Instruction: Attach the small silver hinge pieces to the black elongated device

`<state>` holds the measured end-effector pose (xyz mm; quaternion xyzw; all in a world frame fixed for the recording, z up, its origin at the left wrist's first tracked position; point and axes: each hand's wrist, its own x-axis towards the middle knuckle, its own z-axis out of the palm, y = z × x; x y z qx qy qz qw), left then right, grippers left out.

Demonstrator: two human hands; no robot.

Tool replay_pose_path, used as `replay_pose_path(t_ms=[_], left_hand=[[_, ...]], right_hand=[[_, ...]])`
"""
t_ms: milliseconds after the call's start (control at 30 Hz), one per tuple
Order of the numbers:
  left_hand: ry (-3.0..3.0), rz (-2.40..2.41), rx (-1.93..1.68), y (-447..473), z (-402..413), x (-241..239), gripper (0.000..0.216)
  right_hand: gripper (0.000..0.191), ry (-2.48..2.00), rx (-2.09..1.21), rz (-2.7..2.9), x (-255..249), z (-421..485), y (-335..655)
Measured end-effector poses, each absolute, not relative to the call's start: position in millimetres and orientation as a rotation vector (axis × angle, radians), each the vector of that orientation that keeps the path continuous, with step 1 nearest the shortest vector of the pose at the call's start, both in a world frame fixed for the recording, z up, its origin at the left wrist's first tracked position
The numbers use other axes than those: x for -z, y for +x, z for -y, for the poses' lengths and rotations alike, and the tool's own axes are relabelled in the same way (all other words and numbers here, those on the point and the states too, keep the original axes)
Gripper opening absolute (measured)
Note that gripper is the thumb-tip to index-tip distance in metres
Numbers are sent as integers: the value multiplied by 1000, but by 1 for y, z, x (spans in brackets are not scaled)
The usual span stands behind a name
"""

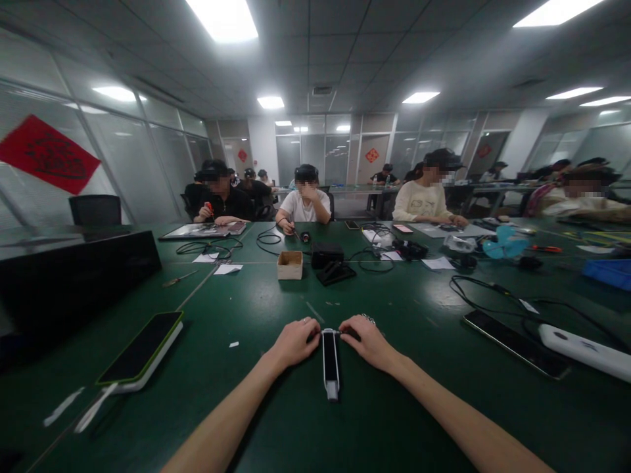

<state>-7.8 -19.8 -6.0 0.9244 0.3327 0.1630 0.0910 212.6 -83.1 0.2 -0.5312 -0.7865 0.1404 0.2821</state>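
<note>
A narrow device with a white frame and a black middle (331, 361) lies lengthwise on the green table in front of me; its exact kind is unclear. Its near end is a light grey tip. At its far end, my left hand (297, 340) is closed, thumb and fingers pinching the left side. My right hand (367, 341) pinches from the opposite side, where a thin, short piece shows between the fingertips and the frame. Rings show on both hands. The fingertips partly hide what they grip.
Left lies a phone with a green edge (142, 348) on a white block; right, a dark phone (515, 343) and a white phone-like object (586, 351) beside black cables. Ahead stand a small cardboard box (290, 266) and a black box (327, 255). Co-workers sit across the table.
</note>
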Motion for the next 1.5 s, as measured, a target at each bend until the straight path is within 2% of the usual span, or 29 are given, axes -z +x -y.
replay_pose_path(t_ms=[1500], left_hand=[[2725, -1002, -454, -8, 21, 3, 9]], right_hand=[[14, -1394, -283, 2142, 5, 79, 204]])
